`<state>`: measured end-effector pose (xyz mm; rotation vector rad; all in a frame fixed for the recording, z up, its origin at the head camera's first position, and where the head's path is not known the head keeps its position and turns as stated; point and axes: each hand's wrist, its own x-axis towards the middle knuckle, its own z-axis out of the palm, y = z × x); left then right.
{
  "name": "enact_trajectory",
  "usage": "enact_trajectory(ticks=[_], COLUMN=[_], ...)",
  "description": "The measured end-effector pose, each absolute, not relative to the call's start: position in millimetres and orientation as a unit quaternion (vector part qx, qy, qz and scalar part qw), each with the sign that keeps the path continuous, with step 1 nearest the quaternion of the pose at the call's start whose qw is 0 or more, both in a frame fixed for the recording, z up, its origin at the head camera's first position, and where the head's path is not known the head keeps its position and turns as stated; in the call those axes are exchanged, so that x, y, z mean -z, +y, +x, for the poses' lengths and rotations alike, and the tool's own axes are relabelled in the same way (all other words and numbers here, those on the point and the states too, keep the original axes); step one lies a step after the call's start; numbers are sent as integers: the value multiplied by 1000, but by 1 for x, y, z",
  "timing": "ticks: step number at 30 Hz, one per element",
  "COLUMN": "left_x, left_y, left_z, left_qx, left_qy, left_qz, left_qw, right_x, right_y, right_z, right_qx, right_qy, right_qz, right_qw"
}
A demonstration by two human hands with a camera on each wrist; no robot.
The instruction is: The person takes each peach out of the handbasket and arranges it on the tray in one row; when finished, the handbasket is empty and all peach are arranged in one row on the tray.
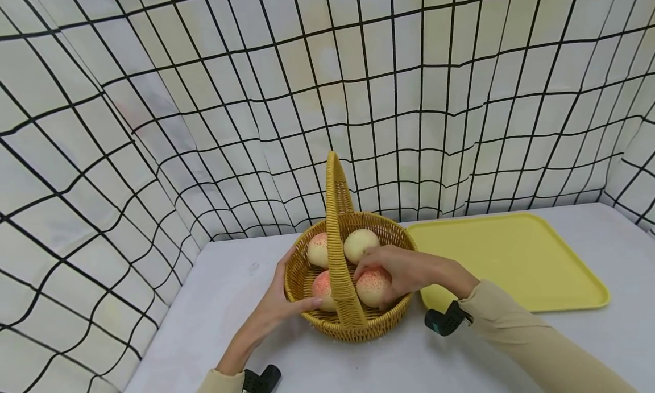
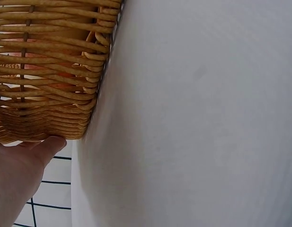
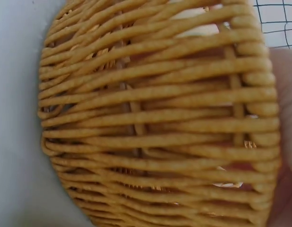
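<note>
A round wicker basket [image 1: 378, 325] with a tall arched handle [image 1: 334, 234] stands on the white table. Several pale peaches with pink speckles lie inside it, one of them a whiter peach [image 1: 360, 245] at the back. My left hand [image 1: 273, 307] holds the basket's left rim, thumb over the near edge; the left wrist view shows that hand [image 2: 18, 175] against the woven side. Reaching inside from the right, my right hand [image 1: 404, 268] has its fingers curled round the front right peach [image 1: 372, 288]. In the right wrist view, the basket wall [image 3: 160, 118] hides most of that hand.
A yellow tray [image 1: 512, 262] lies on the table to the right, its left edge behind the basket. White cloth walls with black netting [image 1: 409, 97] rise behind and to the left. The white table [image 1: 220, 285] extends around the basket.
</note>
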<state>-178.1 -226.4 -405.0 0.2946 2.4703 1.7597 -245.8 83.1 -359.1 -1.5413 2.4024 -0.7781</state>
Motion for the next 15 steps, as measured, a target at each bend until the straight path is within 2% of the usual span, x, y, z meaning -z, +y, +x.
enact_trajectory(ticks=[7, 15], left_x=[405, 405], left_y=[-227, -227], left_z=[-178, -179], left_qx=[-579, -579], left_qy=[807, 807], left_qz=[98, 103], left_qw=[50, 51], right_x=[350, 308], right_y=[94, 133], right_z=[-243, -232], right_qx=[327, 368], right_qy=[799, 811], right_qz=[-498, -454], right_qw=[75, 23])
